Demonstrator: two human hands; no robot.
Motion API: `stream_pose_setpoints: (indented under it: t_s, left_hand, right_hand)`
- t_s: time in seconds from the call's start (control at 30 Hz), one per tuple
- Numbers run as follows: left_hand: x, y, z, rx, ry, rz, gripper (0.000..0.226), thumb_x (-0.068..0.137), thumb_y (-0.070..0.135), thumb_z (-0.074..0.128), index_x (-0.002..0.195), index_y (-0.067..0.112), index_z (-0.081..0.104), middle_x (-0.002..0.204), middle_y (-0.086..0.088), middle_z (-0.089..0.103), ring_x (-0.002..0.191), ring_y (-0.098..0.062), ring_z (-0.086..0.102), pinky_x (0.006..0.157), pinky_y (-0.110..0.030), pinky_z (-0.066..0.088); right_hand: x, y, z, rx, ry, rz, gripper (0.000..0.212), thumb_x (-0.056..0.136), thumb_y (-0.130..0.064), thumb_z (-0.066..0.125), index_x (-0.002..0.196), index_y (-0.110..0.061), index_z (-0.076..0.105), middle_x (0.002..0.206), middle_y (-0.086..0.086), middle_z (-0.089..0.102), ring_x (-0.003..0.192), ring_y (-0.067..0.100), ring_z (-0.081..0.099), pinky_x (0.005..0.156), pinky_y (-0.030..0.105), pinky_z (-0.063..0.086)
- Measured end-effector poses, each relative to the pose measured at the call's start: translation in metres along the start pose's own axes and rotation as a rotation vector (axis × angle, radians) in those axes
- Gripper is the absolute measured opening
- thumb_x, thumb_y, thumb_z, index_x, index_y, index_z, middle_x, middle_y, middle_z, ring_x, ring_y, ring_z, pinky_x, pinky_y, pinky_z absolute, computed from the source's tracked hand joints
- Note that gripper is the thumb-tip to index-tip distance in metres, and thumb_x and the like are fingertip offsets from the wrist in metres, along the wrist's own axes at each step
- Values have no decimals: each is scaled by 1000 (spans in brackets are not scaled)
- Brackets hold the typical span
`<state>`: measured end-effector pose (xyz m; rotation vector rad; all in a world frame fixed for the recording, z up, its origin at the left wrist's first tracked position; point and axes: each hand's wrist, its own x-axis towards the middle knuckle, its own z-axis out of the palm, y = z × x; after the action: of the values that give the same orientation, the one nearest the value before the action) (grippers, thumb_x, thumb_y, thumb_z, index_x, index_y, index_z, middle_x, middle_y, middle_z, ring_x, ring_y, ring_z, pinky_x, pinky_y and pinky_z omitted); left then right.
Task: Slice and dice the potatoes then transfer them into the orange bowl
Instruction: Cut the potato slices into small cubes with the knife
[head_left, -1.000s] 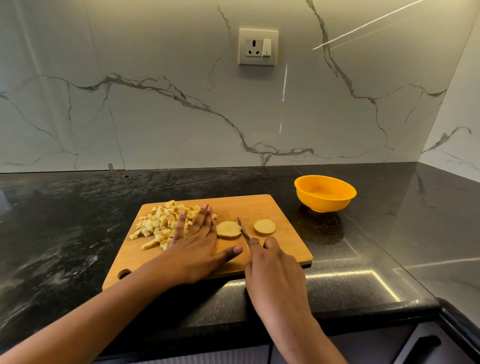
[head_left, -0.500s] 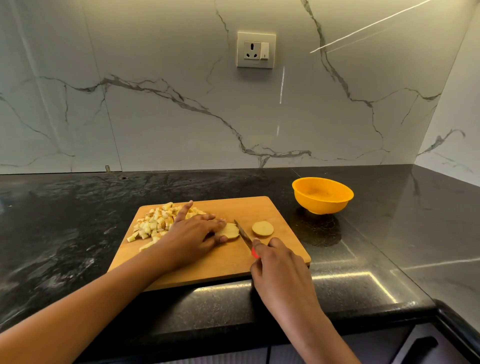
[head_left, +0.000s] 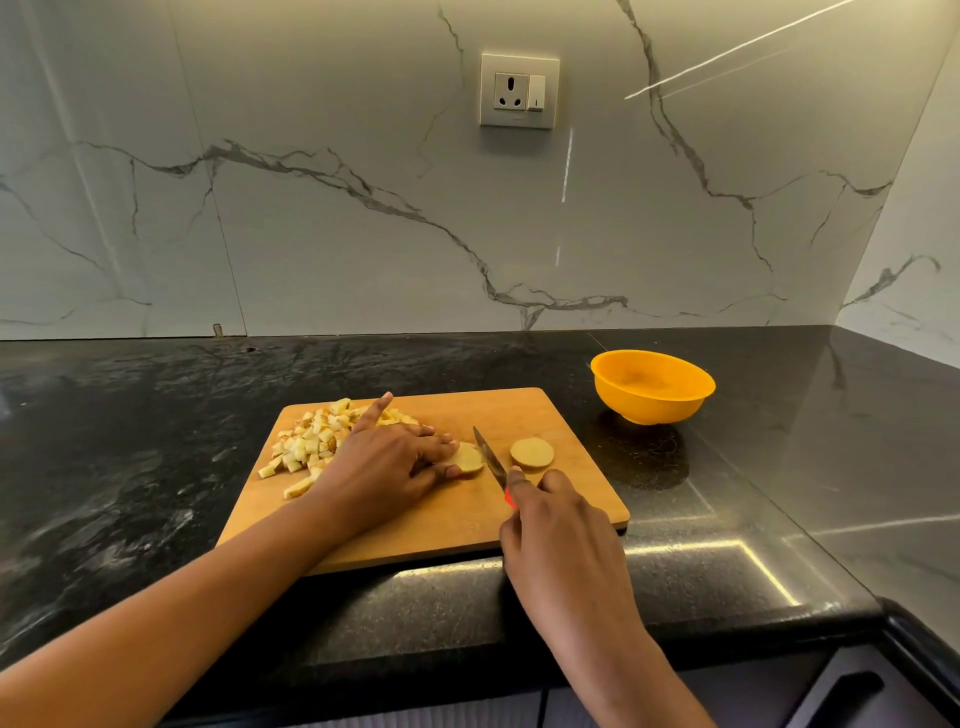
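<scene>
Nicks threaten: left hand (head_left: 384, 462) pinches the potato slice (head_left: 467, 458), with the knife (head_left: 489, 458), gripped by right hand (head_left: 558, 525), seemingly touching it at three o'clock.

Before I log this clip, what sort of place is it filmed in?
Most likely a home kitchen: a black stone counter against a marble-look wall with a power socket, a wooden cutting board with diced potato, and an orange bowl.

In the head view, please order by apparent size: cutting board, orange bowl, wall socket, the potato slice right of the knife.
1. cutting board
2. orange bowl
3. wall socket (farther away, so real size unsure)
4. potato slice
</scene>
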<state>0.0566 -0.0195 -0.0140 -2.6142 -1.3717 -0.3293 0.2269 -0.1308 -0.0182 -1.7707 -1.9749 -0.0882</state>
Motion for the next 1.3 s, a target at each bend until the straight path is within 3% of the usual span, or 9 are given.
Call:
stream_pose_setpoints:
  t_s: [0.13, 0.27, 0.33, 0.47, 0.63, 0.77, 0.87, 1.13, 1.3]
  left_hand:
    - [1, -1, 0, 12, -24, 13, 113, 56, 86, -21, 134, 37, 44, 137, 20, 47, 134, 5, 30, 111, -34, -17]
    - [3, 2, -3, -15, -81, 4, 55, 92, 64, 24, 134, 35, 46, 139, 19, 46, 135, 4, 29, 109, -33, -20]
    - [4, 1, -3, -41, -83, 5, 44, 96, 52, 34, 134, 34, 46, 139, 19, 45, 135, 3, 29, 109, -33, -20]
    - [4, 1, 0, -25, -73, -13, 43, 95, 51, 35, 134, 35, 46, 139, 19, 46, 135, 3, 29, 109, -36, -21]
    - [4, 2, 4, -15, -40, -30, 44, 95, 53, 34, 134, 36, 45, 139, 18, 46, 136, 2, 27, 111, -39, -20]
    - [1, 3, 3, -58, -10, -58, 48, 94, 54, 37, 137, 34, 42, 143, 12, 43, 138, -1, 27, 109, -36, -21]
    - [0, 3, 0, -134, 19, -102, 52, 91, 54, 43, 138, 32, 40, 146, 7, 40, 138, -5, 29, 107, -32, -20]
    - [1, 1, 2, -169, 86, -89, 43, 90, 49, 51, 127, 28, 56, 131, 10, 56, 130, -1, 38, 108, -30, -16]
    - [2, 0, 3, -176, 100, -84, 40, 89, 48, 53, 122, 27, 60, 125, 12, 60, 127, 0, 41, 108, -30, -17]
  right_hand:
    - [2, -8, 0, -5, -32, -30, 44, 103, -29, 34, 146, -22, 33, 124, 0, 46, 103, 14, 55, 81, 24, 43]
    - [5, -11, -1, -40, -69, -46, 41, 103, -23, 34, 144, -19, 36, 127, 2, 45, 104, 17, 55, 80, 25, 40]
    - [11, -15, 1, -62, -109, -45, 39, 103, -19, 35, 142, -16, 38, 129, 4, 44, 104, 18, 55, 78, 25, 39]
    - [17, -20, 1, -79, -166, -45, 37, 102, -14, 39, 138, -11, 41, 131, 7, 42, 103, 19, 55, 73, 24, 35]
    - [-18, -12, -7, -37, -123, -83, 44, 103, -18, 37, 146, -16, 28, 130, 0, 38, 101, 15, 56, 70, 20, 33]
    - [-11, -6, -4, 25, -72, -43, 44, 103, -25, 32, 147, -20, 30, 124, -3, 42, 101, 13, 55, 71, 20, 34]
    - [-3, -4, -2, 60, -61, 2, 49, 102, -29, 34, 150, -25, 25, 128, -3, 43, 107, 13, 52, 79, 21, 38]
    - [5, -13, 1, 51, -75, -21, 48, 102, -28, 35, 150, -25, 27, 132, -2, 42, 114, 15, 50, 89, 25, 40]
    - [9, -23, 8, -59, -98, -53, 44, 103, -20, 35, 147, -14, 30, 130, 4, 43, 105, 18, 55, 75, 25, 38]
